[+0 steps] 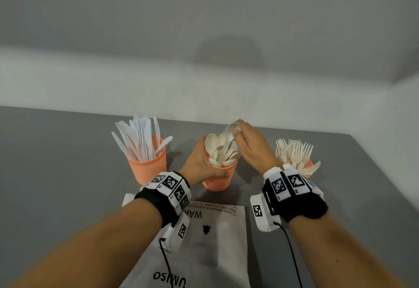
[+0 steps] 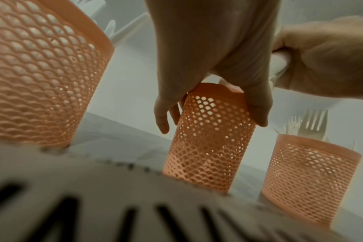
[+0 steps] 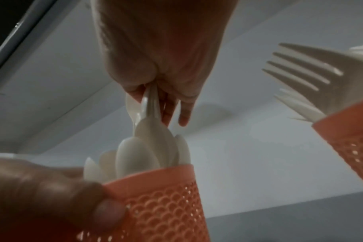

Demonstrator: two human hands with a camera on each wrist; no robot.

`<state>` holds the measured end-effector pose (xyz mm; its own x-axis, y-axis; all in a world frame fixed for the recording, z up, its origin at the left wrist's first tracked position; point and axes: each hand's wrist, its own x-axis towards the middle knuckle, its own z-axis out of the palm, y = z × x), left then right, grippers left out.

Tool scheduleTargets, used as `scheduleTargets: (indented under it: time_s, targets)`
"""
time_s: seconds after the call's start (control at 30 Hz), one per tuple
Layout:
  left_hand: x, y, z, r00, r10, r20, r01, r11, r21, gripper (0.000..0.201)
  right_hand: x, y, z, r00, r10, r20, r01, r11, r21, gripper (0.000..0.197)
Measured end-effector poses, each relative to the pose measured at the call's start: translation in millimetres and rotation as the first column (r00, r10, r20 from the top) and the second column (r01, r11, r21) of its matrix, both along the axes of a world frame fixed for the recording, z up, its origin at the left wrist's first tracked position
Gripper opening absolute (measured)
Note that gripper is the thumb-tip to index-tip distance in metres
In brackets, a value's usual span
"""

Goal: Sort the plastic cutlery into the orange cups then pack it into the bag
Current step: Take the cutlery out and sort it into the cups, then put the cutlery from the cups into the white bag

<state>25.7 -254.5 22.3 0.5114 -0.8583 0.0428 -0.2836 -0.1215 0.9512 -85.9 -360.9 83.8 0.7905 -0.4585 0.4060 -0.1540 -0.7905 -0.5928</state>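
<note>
At the frame's bottom centre the bag (image 1: 217,238) lies flat on the tabletop (image 1: 56,174); beyond it the left hand (image 1: 199,163) clasps the middle cup (image 1: 218,177), seemingly to steady it; the right hand (image 1: 251,145) pinches spoons (image 1: 223,149), presumably to lift them; knives (image 1: 138,138) and forks (image 1: 294,154) flank them.

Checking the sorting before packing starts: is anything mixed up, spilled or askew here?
Nothing stands out. Knives, spoons and forks each fill their own orange cup, all upright. The left hand grips the spoon cup, the right hand pinches spoons above it. The bag lies flat in front.
</note>
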Motion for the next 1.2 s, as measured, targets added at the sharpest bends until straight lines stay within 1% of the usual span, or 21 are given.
scheduleTargets:
  time_s: [0.07, 0.13, 0.23, 0.3, 0.4, 0.43, 0.5, 0.57, 0.6, 0.67, 0.73, 0.77, 0.8, 0.87, 0.9, 0.97, 1.0, 1.03, 1.1, 1.13, 1.2]
  targets:
    - [-1.2, 0.3, 1.4, 1.000, -0.005, -0.012, 0.005, 1.000, -0.006, 0.091, 3.9, 0.4, -9.0, 0.993, 0.020, -0.119, -0.023, 0.999, -0.025, 0.030]
    - [-2.4, 0.7, 3.5, 1.000, -0.006, -0.021, 0.006, 1.000, -0.015, 0.088, 6.4, 2.3, -20.5, 0.980, 0.040, -0.196, -0.046, 0.999, -0.026, 0.040]
    - [-2.0, 0.9, 2.4, 1.000, -0.017, -0.024, 0.017, 1.000, -0.022, 0.085, 0.7, 8.6, -21.3, 0.983, 0.050, -0.176, -0.041, 0.998, 0.052, 0.060]
    - [-1.6, 0.5, 1.8, 1.000, -0.019, -0.018, 0.019, 1.000, -0.011, 0.085, -0.7, 14.6, -18.5, 0.980, 0.037, -0.193, -0.045, 0.998, -0.037, 0.067]
    - [-2.2, 1.1, 4.7, 1.000, -0.023, -0.004, 0.023, 0.999, 0.045, 0.091, 2.5, 19.0, -18.1, 0.883, -0.039, -0.468, -0.018, 0.993, -0.117, 0.059]
    - [-2.5, 2.3, 7.4, 1.000, -0.029, -0.006, 0.030, 0.997, 0.070, 0.099, 3.1, 19.0, -16.7, 0.850, -0.050, -0.524, -0.014, 0.993, -0.117, 0.055]
    - [-3.0, 7.3, 16.4, 0.999, -0.032, 0.000, 0.032, 0.990, 0.139, 0.121, 0.6, 20.4, -12.7, 0.864, -0.053, -0.501, -0.004, 0.994, -0.112, 0.055]
    - [-4.3, 16.0, 29.8, 0.988, -0.005, 0.153, -0.028, 0.976, 0.216, 0.119, -5.0, 24.0, -9.0, 0.944, -0.070, -0.322, 0.024, 0.989, -0.146, 0.060]
    - [-5.8, 23.4, 38.5, 0.965, 0.013, 0.262, -0.078, 0.968, 0.239, 0.107, -8.9, 26.8, -7.3, 0.972, -0.076, -0.221, 0.043, 0.988, -0.151, 0.059]
    - [-10.8, 44.4, 57.4, 0.892, 0.028, 0.451, -0.124, 0.975, 0.185, 0.068, -17.6, 34.7, -5.2, 0.994, -0.041, -0.099, 0.030, 0.993, -0.110, 0.045]
    - [-16.5, 74.4, 71.6, 0.840, -0.105, 0.532, 0.014, 0.985, 0.171, 0.033, -28.4, 46.6, -7.4, 0.985, 0.090, -0.146, -0.097, 0.995, -0.041, 0.028]
    - [-19.6, 91.6, 73.6, 0.814, -0.240, 0.529, 0.123, 0.961, 0.247, 0.030, -34.4, 54.2, -10.3, 0.964, 0.173, -0.203, -0.178, 0.984, -0.010, 0.021]
    - [-23.7, 109.5, 74.0, 0.778, -0.394, 0.489, 0.222, 0.901, 0.372, 0.032, -40.5, 62.4, -15.0, 0.937, 0.244, -0.251, -0.250, 0.968, 0.007, 0.017]
    - [-28.9, 142.9, 64.1, 0.680, -0.627, 0.379, 0.299, 0.710, 0.638, 0.036, -51.0, 78.9, -28.0, 0.898, 0.314, -0.308, -0.329, 0.944, 0.003, 0.017]
    - [-29.3, 156.8, 55.1, 0.622, -0.688, 0.374, 0.255, 0.629, 0.734, 0.043, -55.2, 86.5, -32.8, 0.890, 0.320, -0.325, -0.339, 0.941, 0.000, 0.019]
    - [-28.6, 179.2, 36.3, 0.486, -0.757, 0.436, 0.102, 0.544, 0.833, 0.054, -64.2, 101.9, -39.8, 0.869, 0.340, -0.359, -0.359, 0.933, 0.015, 0.021]
    - [-28.1, 187.8, 29.0, 0.429, -0.769, 0.473, 0.045, 0.541, 0.840, 0.057, -68.6, 110.4, -42.7, 0.848, 0.366, -0.384, -0.382, 0.923, 0.036, 0.025]
    - [-27.7, 194.8, 23.1, 0.400, -0.771, 0.496, 0.024, 0.549, 0.835, 0.060, -72.7, 119.6, -45.1, 0.815, 0.390, -0.429, -0.404, 0.913, 0.063, 0.033]
    - [-27.4, 205.8, 17.9, 0.384, -0.771, 0.508, 0.048, 0.566, 0.823, 0.068, -80.6, 137.8, -49.4, 0.724, 0.397, -0.564, -0.408, 0.906, 0.114, 0.054]
    - [-28.0, 209.3, 17.5, 0.383, -0.765, 0.518, 0.058, 0.580, 0.813, 0.066, -84.5, 144.3, -52.3, 0.675, 0.378, -0.634, -0.400, 0.909, 0.116, 0.067]
    - [-30.0, 214.6, 17.3, 0.394, -0.710, 0.584, 0.085, 0.661, 0.746, 0.045, -91.5, 155.0, -55.6, 0.614, 0.327, -0.718, -0.398, 0.914, 0.076, 0.083]
